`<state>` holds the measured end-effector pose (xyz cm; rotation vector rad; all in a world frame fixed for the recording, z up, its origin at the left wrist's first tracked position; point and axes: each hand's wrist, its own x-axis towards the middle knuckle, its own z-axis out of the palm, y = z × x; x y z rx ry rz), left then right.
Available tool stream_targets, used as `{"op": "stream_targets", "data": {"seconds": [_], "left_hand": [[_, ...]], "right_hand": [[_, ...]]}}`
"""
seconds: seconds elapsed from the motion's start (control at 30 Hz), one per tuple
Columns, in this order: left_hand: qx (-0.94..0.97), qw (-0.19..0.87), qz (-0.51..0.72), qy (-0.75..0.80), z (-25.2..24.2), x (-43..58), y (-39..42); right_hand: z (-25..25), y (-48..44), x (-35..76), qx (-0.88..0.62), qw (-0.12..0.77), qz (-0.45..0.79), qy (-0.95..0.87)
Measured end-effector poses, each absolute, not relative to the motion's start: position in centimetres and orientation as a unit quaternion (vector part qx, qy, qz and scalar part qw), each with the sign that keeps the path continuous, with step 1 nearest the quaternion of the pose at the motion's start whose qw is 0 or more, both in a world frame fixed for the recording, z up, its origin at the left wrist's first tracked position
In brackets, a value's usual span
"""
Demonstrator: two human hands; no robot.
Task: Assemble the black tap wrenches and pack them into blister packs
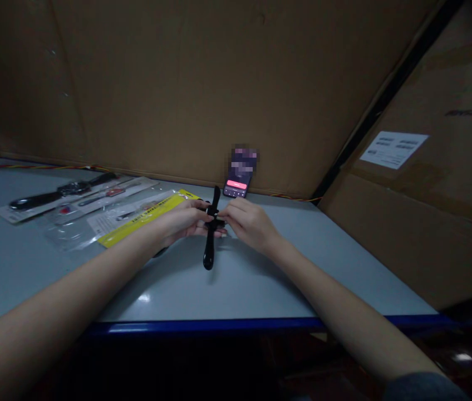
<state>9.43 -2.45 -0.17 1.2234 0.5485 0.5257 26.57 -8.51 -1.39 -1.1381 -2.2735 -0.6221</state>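
A black two-handled tool, by its shape a spokeshave (208, 253), is held upright in front of me, one handle pointing up and the other down. My left hand (183, 220) grips its middle, with some fingers spread behind and below it. My right hand (248, 223) is closed at the right side of that middle part, its thumb and fingertips pinched against it. Whatever small part lies between those right fingertips is too hidden to make out. Just left of my left hand lies a yellow-edged package (144, 217) in clear plastic.
Further left, a packaged black tool with similar handles (38, 200) and other clear packaging (106, 195) lie on the pale tabletop (169, 295). A phone (239, 172) leans against the cardboard (177, 89) behind. A labelled carton (419, 211) borders the right side. The table's front edge is blue.
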Motion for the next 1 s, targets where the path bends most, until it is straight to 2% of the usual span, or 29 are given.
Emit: {"op": "stream_targets", "data": {"seconds": [0.37,0.53,0.67,1.0], "left_hand": [[0.548,0.741,0.291,0.256,0.2,9.7,-3.3],[0.554,0.724,0.311,0.267,0.2,9.7,-3.5],[0.572,0.727,0.281,0.254,0.3,9.7,-3.6],[0.55,0.756,0.272,0.23,0.5,9.8,-3.9]], "right_hand": [[-0.9,-8.4,26.5,-0.416,0.288,-0.181,-0.843],[-1.0,-8.2,27.0,-0.404,0.367,-0.078,-0.834],[-0.9,-8.3,27.0,-0.41,0.401,-0.004,-0.819],[-1.0,-8.3,26.8,-0.431,0.423,-0.023,-0.797]]}}
